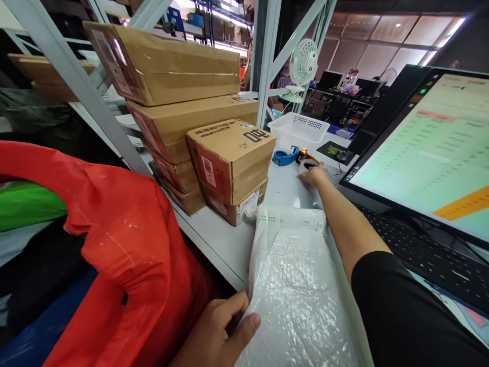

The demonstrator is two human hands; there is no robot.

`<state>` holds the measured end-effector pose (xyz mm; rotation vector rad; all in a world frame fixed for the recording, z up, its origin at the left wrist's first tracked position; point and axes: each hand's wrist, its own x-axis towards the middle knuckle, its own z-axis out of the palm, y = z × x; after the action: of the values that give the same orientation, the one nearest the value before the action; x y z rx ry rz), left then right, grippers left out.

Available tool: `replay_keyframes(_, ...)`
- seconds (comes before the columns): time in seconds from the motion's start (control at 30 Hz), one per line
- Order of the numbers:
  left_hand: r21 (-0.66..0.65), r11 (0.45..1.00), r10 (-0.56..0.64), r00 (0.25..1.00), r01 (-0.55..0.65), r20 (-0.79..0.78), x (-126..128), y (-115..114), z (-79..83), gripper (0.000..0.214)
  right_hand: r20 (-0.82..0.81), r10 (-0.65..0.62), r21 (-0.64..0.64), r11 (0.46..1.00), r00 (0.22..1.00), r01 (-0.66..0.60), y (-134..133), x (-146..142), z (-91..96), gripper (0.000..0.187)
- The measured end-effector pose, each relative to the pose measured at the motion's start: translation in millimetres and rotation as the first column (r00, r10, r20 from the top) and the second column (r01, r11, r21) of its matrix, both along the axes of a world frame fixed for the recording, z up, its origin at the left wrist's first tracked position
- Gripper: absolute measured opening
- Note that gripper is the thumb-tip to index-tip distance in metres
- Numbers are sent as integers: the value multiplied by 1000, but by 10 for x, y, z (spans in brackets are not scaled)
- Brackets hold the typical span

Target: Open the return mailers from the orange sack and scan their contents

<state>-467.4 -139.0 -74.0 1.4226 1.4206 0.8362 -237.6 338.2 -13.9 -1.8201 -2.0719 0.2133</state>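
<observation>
A white, glossy plastic-wrapped package (298, 285) lies lengthwise before me on the table. My left hand (223, 329) pinches its left edge between thumb and fingers. Stretched out over the far part of the table, my right hand (315, 174) has its fingers round a roll of tape (304, 167); part of the roll is hidden by the hand. Just left of that roll is a blue tape dispenser (286, 156), with a small orange-and-black item (304, 154) beside it.
Stacked brown cartons (229, 153) stand at the left on the white table (282, 191). A red bag (126, 244) bulges at lower left. A white basket (298, 125) and clip fan (303, 63) are at the back. A monitor (428, 153) and keyboard (420, 244) flank my right arm.
</observation>
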Motion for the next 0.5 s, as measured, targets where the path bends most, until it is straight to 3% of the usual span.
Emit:
replay_keyframes(0.1,1,1000,-7,1000,7,-29,2,5,22,48,-29,-93,-60,994,995,91,-108,14,92,49)
replay_keyframes(0.23,73,997,21,1000,-19,-20,35,-1,56,47,-167,-36,-102,995,985,19,-625,85,433,49)
replay_keyframes(0.37,160,978,120,987,-136,104,166,-27,66,49,-351,91,-7,995,932,-100,-1494,377,874,52)
replay_keyframes(0.5,199,888,354,893,-414,279,515,-123,25,45,-641,330,119,935,693,-335,-2629,876,1271,57)
